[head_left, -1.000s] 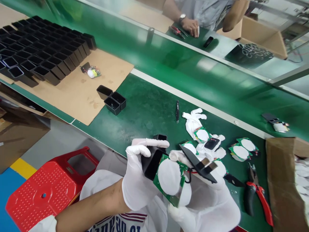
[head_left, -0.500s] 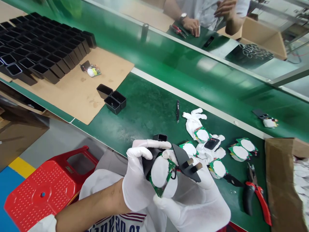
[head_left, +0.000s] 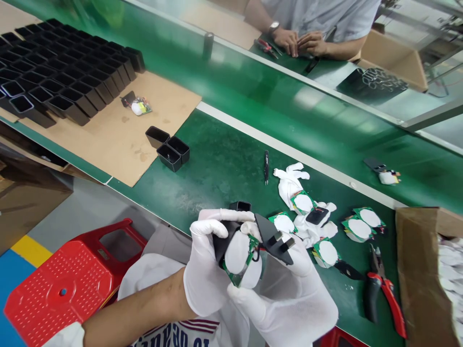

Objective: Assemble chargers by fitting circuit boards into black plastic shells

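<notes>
Both my hands wear white gloves and meet low in the middle of the view. My left hand (head_left: pixel 204 272) is wrapped round a black plastic case (head_left: pixel 221 243), its open end turned to the right. A green circuit board (head_left: pixel 231 277) with round white pads enters the mouth of that case. Fingers of my right hand (head_left: pixel 292 301) grip the board's other end. Wired to the board, a black cover plate with plug prongs (head_left: pixel 271 238) stands tilted against my right hand. Part of the board is hidden by the case and fingers.
Black cases (head_left: pixel 72 72) stand in rows on cardboard (head_left: pixel 173 99). Loose circuit boards (head_left: pixel 358 227), white gloves (head_left: pixel 289 180), tweezers (head_left: pixel 266 166) and red-black pliers (head_left: pixel 378 289) lie on the green bench. A carton (head_left: pixel 415 270) is at right. Across the belt (head_left: pixel 307 125), a co-worker's hands (head_left: pixel 304 43) meet.
My right hand has moved slightly left with the board and cover plate, toward the case. A board assembly on the belt has shifted left. The co-worker's raised hand has come down.
</notes>
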Action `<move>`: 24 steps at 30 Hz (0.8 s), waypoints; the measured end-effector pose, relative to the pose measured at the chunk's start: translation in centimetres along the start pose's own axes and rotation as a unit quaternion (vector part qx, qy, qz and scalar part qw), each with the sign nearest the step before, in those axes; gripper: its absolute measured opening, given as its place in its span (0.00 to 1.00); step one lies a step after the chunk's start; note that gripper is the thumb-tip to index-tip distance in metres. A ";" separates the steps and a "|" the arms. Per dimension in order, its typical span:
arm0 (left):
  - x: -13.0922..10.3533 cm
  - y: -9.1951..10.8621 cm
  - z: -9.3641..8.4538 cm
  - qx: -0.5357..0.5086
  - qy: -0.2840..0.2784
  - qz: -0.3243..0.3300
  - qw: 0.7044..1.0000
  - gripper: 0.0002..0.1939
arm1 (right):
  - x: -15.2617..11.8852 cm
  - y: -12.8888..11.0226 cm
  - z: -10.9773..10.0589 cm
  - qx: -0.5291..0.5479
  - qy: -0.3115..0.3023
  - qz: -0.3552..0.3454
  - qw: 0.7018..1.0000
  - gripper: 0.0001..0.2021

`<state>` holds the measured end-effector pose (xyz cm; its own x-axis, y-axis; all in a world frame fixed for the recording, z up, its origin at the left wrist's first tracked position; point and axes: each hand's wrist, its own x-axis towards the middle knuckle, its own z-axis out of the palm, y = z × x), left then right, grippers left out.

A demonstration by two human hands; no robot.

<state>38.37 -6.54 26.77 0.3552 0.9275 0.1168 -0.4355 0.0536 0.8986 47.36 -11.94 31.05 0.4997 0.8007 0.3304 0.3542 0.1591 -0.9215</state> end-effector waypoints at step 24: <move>0.2 -0.1 0.0 0.006 0.014 -0.040 0.999 0.13 | -0.6 0.9 -0.5 -0.090 0.018 -0.012 0.996 0.26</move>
<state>38.48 -6.37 26.70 0.3654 0.9303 0.0320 -0.3962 0.1244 0.9097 47.73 -12.57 30.06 0.5169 0.7756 0.3623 0.5007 0.0693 -0.8628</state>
